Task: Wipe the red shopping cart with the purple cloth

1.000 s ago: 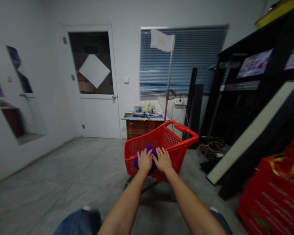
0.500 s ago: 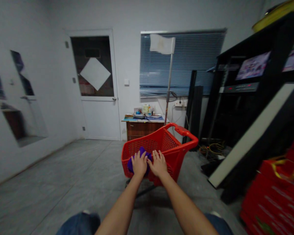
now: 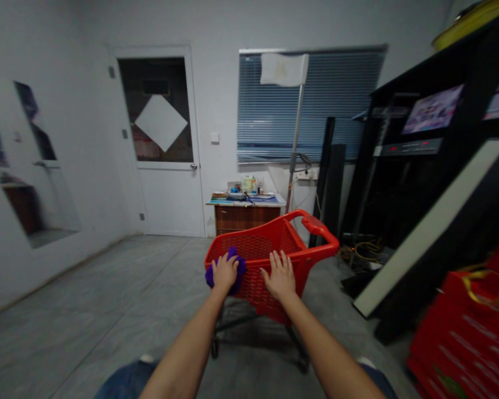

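The cart [image 3: 270, 285] stands on the grey floor [image 3: 108, 299] directly in front of the person. Its body is a red perforated basket on a dark wheeled frame, with the handle [image 3: 316, 226] at the right end of the view.

The left hand [image 3: 225, 271] grips the purple cloth [image 3: 239, 272], with its fingers bent over it. The cloth is bunched over the near rim of the cart, close to the end opposite the handle, and part of it shows above and beside the fingers. The right hand [image 3: 280, 276] is open and holds nothing. It lies against the near side of the cart, with fingers spread and pointing up to the rim (contact under the palm is hidden). The two hands are apart, with bare basket wall between them.

A pole [image 3: 298, 119] rises beyond the cart and carries a white flag [image 3: 283, 70] (the lower end of the pole is hidden). The bench [image 3: 247, 217] stands by the back wall and carries bottles and other small items. The door [image 3: 170, 199] is to its left, and blinds [image 3: 258, 127] hang above it. On the right are a black rack [image 3: 399, 177] with a lit screen [image 3: 434, 109], a leaning pale panel [image 3: 432, 230], and red bags [image 3: 466, 332].
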Motion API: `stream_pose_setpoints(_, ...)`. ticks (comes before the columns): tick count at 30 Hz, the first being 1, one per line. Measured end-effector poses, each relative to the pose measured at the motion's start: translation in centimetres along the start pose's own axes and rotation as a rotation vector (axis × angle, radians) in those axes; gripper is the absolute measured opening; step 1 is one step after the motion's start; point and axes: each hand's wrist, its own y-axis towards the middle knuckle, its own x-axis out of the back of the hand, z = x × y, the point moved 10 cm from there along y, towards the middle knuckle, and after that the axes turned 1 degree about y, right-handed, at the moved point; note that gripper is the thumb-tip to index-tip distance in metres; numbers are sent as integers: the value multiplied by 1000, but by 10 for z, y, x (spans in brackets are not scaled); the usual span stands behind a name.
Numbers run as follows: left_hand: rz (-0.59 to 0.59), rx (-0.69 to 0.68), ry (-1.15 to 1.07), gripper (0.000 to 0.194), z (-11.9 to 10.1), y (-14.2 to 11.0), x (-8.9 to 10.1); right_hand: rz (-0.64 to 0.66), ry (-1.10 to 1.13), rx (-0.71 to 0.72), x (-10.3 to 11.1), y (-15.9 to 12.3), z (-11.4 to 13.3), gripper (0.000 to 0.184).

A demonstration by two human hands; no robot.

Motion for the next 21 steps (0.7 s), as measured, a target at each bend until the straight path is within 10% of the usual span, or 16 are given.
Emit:
stream_pose_setpoints(7,-1,-205,-79,40,-92,-16,-6,20,31,16,3,-7,14,69)
stream_pose_setpoints(16,-29,-135,66,42,-5,3,0,-3,70,12,4,-11,19,70)
stream_pose_setpoints(21,28,-161,28,40,-41,2,-5,3,64,-2,3,-11,21,73)
